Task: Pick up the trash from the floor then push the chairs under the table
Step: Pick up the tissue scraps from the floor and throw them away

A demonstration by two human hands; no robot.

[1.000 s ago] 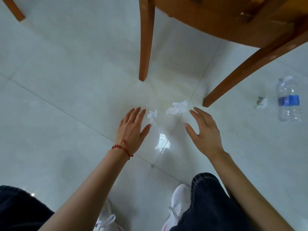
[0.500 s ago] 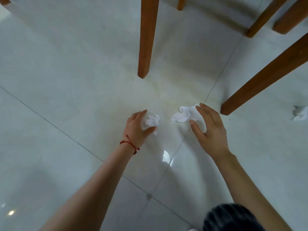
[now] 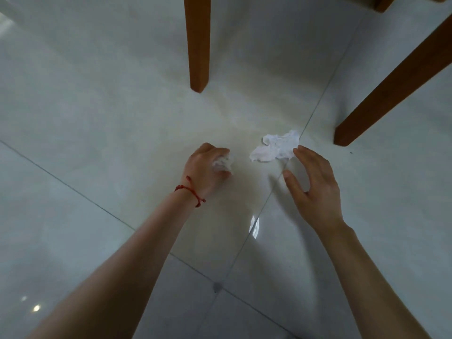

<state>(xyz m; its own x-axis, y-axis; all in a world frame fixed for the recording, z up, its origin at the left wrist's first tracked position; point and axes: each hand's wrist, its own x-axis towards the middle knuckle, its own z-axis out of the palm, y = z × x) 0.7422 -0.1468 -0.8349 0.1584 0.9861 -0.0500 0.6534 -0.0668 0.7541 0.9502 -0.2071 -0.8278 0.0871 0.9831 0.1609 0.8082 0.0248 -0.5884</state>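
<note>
Left hand [image 3: 204, 167] grip clamped on small tissue wad [image 3: 222, 164]. Right hand [image 3: 314, 189] grip apart, fingertips touching larger crumpled tissue [image 3: 275, 149] on floor [image 3: 97, 143].

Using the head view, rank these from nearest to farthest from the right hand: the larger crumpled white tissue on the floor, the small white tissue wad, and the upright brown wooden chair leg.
Measured from the right hand:
1. Larger crumpled white tissue, just beyond its fingertips on the pale tiled floor.
2. Small white tissue wad, off to the left, closed inside the left hand.
3. Upright brown wooden chair leg, farther ahead and to the left.
</note>
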